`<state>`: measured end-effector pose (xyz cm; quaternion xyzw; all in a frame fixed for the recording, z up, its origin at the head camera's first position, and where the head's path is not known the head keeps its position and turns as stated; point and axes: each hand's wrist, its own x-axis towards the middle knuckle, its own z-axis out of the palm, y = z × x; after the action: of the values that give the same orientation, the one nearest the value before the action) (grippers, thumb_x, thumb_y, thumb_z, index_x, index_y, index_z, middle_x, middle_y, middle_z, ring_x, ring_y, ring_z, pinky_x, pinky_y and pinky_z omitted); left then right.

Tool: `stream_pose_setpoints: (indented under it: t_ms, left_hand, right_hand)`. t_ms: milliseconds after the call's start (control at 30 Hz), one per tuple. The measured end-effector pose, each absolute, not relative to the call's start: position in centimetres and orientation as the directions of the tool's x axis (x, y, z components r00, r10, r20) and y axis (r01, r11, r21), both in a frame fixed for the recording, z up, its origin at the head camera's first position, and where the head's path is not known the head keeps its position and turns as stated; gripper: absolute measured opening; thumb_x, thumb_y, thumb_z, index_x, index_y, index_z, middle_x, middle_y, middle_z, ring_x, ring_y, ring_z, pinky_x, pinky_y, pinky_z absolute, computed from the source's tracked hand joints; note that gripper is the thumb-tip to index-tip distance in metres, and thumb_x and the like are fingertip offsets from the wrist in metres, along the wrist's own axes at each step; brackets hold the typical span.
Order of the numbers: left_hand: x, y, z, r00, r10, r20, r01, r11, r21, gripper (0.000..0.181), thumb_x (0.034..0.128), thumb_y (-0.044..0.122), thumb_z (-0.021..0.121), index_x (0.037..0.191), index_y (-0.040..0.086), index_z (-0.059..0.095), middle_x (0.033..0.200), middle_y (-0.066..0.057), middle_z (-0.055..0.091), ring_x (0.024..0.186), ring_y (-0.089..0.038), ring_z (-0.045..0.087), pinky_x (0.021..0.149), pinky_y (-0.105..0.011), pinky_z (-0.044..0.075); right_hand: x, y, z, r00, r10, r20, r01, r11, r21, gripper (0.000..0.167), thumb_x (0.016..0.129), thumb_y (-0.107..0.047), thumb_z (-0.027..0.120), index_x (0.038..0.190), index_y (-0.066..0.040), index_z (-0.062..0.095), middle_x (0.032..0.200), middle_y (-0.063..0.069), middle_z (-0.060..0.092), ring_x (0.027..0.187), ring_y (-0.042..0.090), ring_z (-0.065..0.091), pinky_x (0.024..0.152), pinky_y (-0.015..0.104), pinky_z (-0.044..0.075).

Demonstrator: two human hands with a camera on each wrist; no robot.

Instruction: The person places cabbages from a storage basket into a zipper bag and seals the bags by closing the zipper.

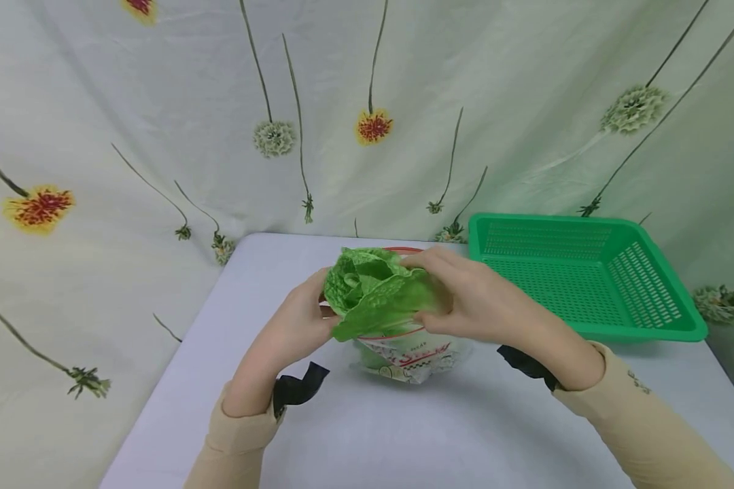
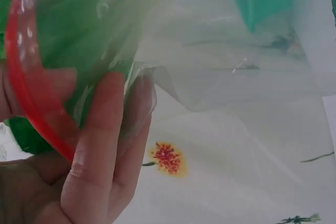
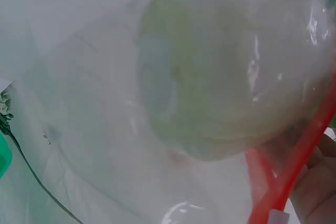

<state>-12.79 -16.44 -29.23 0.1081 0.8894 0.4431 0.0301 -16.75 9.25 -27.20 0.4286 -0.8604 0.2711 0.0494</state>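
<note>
lettuce (image 1: 367,292) in mouth of bag (image 1: 412,360): base inside, leafy top outside. left hand (image 1: 300,316), at bag's left, curls round lettuce; right hand (image 1: 474,295), at bag's right, pinches it. green basket (image 1: 642,333) right of bag. work looks partway; bag's mouth unsealed.

The surface (image 1: 355,441) is flat, smooth and pale white with a faint violet tint; its far left corner is rounded. A green rectangular basket (image 1: 639,331) with perforated walls and base stands upright at the far right of the surface, open side up. A clear bag (image 1: 417,363) with a red rim and printed front is located near the middle, left of the basket; whether its lower end touches the surface cannot be determined.
</note>
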Motion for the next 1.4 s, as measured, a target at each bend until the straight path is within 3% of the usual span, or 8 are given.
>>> stream_pose_setpoints:
  t_ms: [100, 400, 567, 700, 967, 1067, 1200, 1400]
  left_hand:
    - [-12.8, -16.1, -29.1, -0.979, 0.199, 0.046, 0.164, 0.628, 0.761, 0.065, 0.0879, -0.011, 0.054, 0.149, 0.002, 0.038, 0.125, -0.017, 0.056, 0.107, -0.03, 0.062, 0.086, -0.035, 0.056]
    - [-12.1, -15.0, -29.4, -0.975, 0.162, 0.154, 0.224, 0.708, 0.67, 0.07, 0.0818, -0.013, 0.049, 0.149, 0.007, 0.042, 0.095, -0.007, 0.055, 0.105, -0.021, 0.067, 0.065, -0.026, 0.045]
    - [-12.0, -14.8, -29.5, -0.976, 0.143, 0.167, 0.219, 0.703, 0.676, 0.071, 0.0806, -0.011, 0.049, 0.149, 0.009, 0.044, 0.118, -0.009, 0.061, 0.101, -0.02, 0.067, 0.056, -0.023, 0.04]
    - [-12.1, -14.8, -29.6, -0.976, 0.148, 0.158, 0.216, 0.694, 0.687, 0.07, 0.082, -0.01, 0.049, 0.149, 0.009, 0.043, 0.14, -0.01, 0.055, 0.1, -0.02, 0.067, 0.054, -0.022, 0.038]
    - [-12.1, -15.1, -29.5, -0.984, 0.15, 0.092, 0.17, 0.66, 0.732, 0.071, 0.0845, -0.009, 0.05, 0.151, 0.015, 0.041, 0.124, -0.009, 0.059, 0.103, -0.022, 0.067, 0.052, -0.022, 0.038]
    - [-12.1, -15.3, -29.4, -0.985, 0.155, 0.079, 0.162, 0.654, 0.739, 0.071, 0.0858, -0.008, 0.049, 0.151, 0.017, 0.04, 0.124, -0.009, 0.059, 0.105, -0.022, 0.066, 0.055, -0.023, 0.04]
    - [-12.1, -15.5, -29.6, -0.983, 0.165, 0.082, 0.17, 0.648, 0.743, 0.07, 0.0864, -0.008, 0.048, 0.151, 0.018, 0.041, 0.119, -0.008, 0.059, 0.106, -0.02, 0.066, 0.062, -0.025, 0.044]
    - [-12.1, -15.8, -29.9, -0.979, 0.183, 0.092, 0.189, 0.636, 0.748, 0.07, 0.0862, -0.007, 0.048, 0.151, 0.02, 0.041, 0.119, -0.007, 0.059, 0.108, -0.019, 0.065, 0.079, -0.033, 0.053]
  right_hand:
    - [-16.8, 9.2, -26.9, -0.679, -0.71, 0.186, -0.715, 0.582, -0.387, 0.062, 0.082, -0.016, 0.073, 0.14, -0.009, 0.051, 0.122, 0.007, 0.06, 0.063, 0.006, 0.046, 0.063, 0.026, 0.044]
    - [-16.7, 6.9, -27.1, -0.753, -0.656, -0.054, -0.634, 0.745, -0.206, 0.041, 0.08, -0.008, 0.067, 0.119, -0.003, 0.055, 0.103, 0.009, 0.058, 0.071, 0.017, 0.052, 0.058, 0.029, 0.043]
    - [-16.4, 6.3, -27.4, -0.764, -0.637, -0.107, -0.614, 0.768, -0.183, 0.053, 0.08, -0.011, 0.072, 0.13, -0.003, 0.055, 0.114, 0.012, 0.06, 0.088, 0.022, 0.062, 0.067, 0.036, 0.053]
    - [-16.2, 8.1, -26.9, -0.772, -0.635, -0.035, -0.591, 0.736, -0.33, 0.064, 0.085, -0.014, 0.072, 0.143, -0.007, 0.047, 0.133, 0.011, 0.059, 0.1, 0.022, 0.065, 0.08, 0.039, 0.054]
    - [-15.2, 15.5, -28.5, -0.72, -0.476, 0.506, -0.694, 0.471, -0.545, 0.048, 0.081, 0.0, 0.078, 0.126, -0.013, 0.066, 0.122, 0.001, 0.066, 0.11, 0.006, 0.064, 0.087, 0.017, 0.053]
    - [-15.3, 17.2, -30.7, -0.8, -0.388, 0.458, -0.594, 0.403, -0.696, 0.046, 0.084, 0.001, 0.074, 0.127, -0.011, 0.064, 0.123, -0.007, 0.065, 0.112, -0.006, 0.06, 0.094, 0.01, 0.046]
    - [-15.8, 18.0, -34.4, -0.908, -0.327, 0.261, -0.359, 0.29, -0.887, 0.037, 0.092, -0.007, 0.068, 0.129, -0.007, 0.061, 0.121, -0.019, 0.064, 0.108, -0.005, 0.061, 0.089, 0.013, 0.05]
    - [-16.2, 16.7, -37.6, -0.97, -0.162, 0.179, -0.191, 0.067, -0.979, 0.017, 0.092, -0.008, 0.068, 0.105, -0.017, 0.075, 0.105, -0.017, 0.07, 0.102, 0.0, 0.063, 0.085, 0.015, 0.051]
